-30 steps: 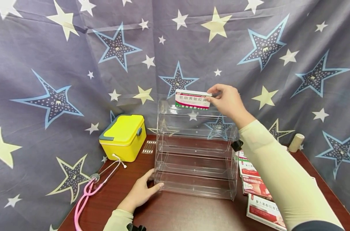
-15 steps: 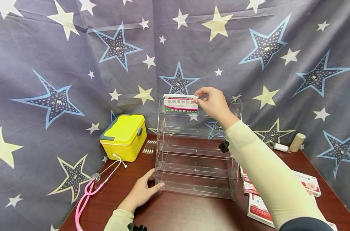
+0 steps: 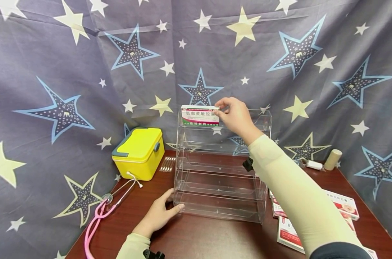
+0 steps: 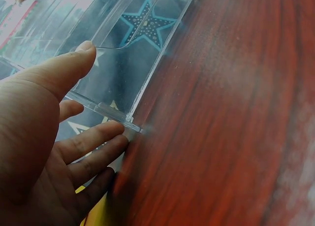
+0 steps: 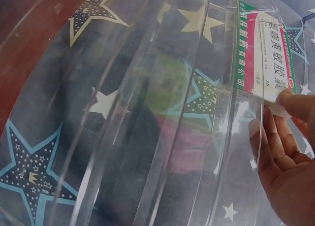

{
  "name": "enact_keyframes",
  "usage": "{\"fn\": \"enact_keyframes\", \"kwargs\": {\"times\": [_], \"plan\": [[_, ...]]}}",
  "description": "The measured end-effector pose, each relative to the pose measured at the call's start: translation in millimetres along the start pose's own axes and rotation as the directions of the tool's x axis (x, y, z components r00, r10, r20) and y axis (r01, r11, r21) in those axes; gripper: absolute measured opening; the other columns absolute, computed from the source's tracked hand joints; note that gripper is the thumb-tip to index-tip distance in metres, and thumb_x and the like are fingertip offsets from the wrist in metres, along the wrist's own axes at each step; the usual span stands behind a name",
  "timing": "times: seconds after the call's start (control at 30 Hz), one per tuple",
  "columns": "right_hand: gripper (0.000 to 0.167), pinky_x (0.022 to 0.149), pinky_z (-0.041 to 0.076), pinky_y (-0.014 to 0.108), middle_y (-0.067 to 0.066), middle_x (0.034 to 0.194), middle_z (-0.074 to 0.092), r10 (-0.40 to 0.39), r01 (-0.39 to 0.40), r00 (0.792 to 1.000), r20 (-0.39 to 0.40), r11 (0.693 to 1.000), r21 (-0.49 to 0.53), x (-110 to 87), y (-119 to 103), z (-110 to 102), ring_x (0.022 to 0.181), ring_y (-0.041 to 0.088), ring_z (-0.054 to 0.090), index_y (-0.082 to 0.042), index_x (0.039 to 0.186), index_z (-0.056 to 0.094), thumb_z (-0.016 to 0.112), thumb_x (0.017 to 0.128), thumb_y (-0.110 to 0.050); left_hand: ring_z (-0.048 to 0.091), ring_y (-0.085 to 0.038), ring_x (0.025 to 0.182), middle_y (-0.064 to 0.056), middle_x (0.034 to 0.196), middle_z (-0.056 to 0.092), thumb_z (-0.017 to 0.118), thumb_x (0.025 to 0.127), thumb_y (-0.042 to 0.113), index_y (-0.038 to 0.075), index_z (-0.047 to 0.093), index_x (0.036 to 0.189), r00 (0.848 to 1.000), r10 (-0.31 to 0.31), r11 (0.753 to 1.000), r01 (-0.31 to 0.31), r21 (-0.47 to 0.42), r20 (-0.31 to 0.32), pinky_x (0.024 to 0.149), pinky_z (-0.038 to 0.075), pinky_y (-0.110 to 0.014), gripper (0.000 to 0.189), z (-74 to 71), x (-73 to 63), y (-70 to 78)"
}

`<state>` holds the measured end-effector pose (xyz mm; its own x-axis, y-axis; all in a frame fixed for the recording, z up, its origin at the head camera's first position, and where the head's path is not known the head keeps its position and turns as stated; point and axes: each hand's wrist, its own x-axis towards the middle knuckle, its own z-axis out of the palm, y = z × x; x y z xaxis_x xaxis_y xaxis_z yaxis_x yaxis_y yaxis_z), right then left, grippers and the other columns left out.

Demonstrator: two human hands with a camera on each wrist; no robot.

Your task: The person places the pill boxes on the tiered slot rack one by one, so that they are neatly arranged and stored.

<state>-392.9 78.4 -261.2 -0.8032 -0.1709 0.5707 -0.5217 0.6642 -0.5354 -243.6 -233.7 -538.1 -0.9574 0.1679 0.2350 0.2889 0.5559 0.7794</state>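
Observation:
In the head view, my right hand (image 3: 235, 117) pinches the right end of a white, red and green medicine box (image 3: 200, 117). The box stands upright at the left of the top tier of a clear acrylic display rack (image 3: 219, 167). Thumb and fingertips meet at the box's end in the right wrist view, where the box (image 5: 261, 51) sits behind the tier's clear front lip. My left hand (image 3: 158, 214) is at the rack's lower left corner. The left wrist view shows that hand (image 4: 54, 137) with thumb and fingers spread about the corner, fingertips at its edge.
Several medicine boxes (image 3: 290, 232) lie right of the rack, partly behind my right sleeve. A yellow case (image 3: 137, 153), cotton swabs (image 3: 167, 164) and a pink stethoscope (image 3: 95, 223) are at the left. Back right stands a beige roll (image 3: 333, 160). A star-patterned curtain (image 3: 86, 72) hangs behind.
My right hand has moved the medicine box left and slightly down, from above the rack into its top tier at the left. My left hand has stayed at the rack's corner.

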Motion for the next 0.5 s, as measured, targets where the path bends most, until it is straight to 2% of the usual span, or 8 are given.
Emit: {"fn": "enact_keyframes", "kwargs": {"times": [0.27,0.5], "plan": [[0.018,0.081,0.053,0.04,0.001,0.109,0.065,-0.005,0.005,1.0,0.003,1.0,0.007,-1.3,1.2,1.1,0.09,0.019,0.066,-0.017,0.113,0.074,0.079,0.097,-0.025,0.066,-0.015,0.111,0.005,0.115,0.073,0.084,0.09,0.044,0.023,0.054,0.149,1.0,-0.021,1.0,0.021,-0.008,0.012,0.101,0.048,-0.047,0.069,-1.5,-0.4,1.8],[0.018,0.081,0.054,0.04,0.005,0.109,0.064,-0.018,0.018,1.0,0.0,1.0,0.021,-1.0,3.5,1.9,0.09,0.019,0.066,-0.017,0.113,0.074,0.08,0.096,-0.022,0.066,-0.017,0.111,0.004,0.116,0.073,0.082,0.092,0.043,0.018,0.054,0.149,1.0,0.017,1.0,-0.017,0.008,0.001,0.098,0.05,-0.047,0.068,-1.4,-0.6,0.6]]}}
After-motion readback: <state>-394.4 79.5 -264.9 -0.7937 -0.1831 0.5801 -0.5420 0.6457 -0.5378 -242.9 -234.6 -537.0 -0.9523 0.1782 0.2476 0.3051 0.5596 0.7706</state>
